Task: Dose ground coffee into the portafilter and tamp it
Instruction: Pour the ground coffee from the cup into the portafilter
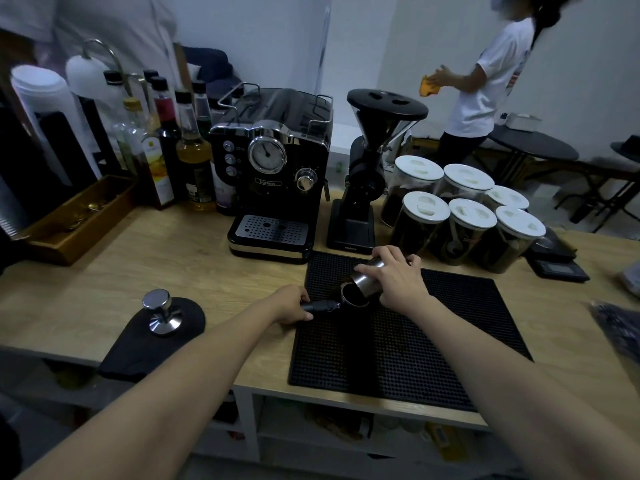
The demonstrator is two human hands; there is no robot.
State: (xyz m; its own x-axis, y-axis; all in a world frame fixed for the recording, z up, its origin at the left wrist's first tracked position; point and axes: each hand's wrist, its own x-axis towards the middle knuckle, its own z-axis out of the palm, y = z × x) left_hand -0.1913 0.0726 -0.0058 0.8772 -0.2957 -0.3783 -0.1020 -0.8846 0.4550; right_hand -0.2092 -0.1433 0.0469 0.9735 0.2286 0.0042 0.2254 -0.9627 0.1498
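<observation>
The left hand [289, 304] is wrapped round the dark handle of the portafilter [322, 305], holding its basket level and low over the black rubber mat [433, 341], most likely so the basket cannot twist or tip while it is being filled. The right hand [398, 278] is closed over a steel dosing cup [367, 277], tilted mouth-down with its lip right at the basket's rim; held that close, the ground coffee [355, 295], seen dark in the basket, drops straight in rather than scattering. The mat sits under the work, apparently to catch stray grounds and stop things sliding on the wooden surface [207, 258]. Dosing looks to be the step in hand; whether the cup is emptied cannot be told. The tamper [160, 311] stands upright on its own dark pad [131, 355], well to the left, untouched, so tamping is not yet done. Behind the mat stand the grinder [367, 174] and the espresso machine [273, 174].
</observation>
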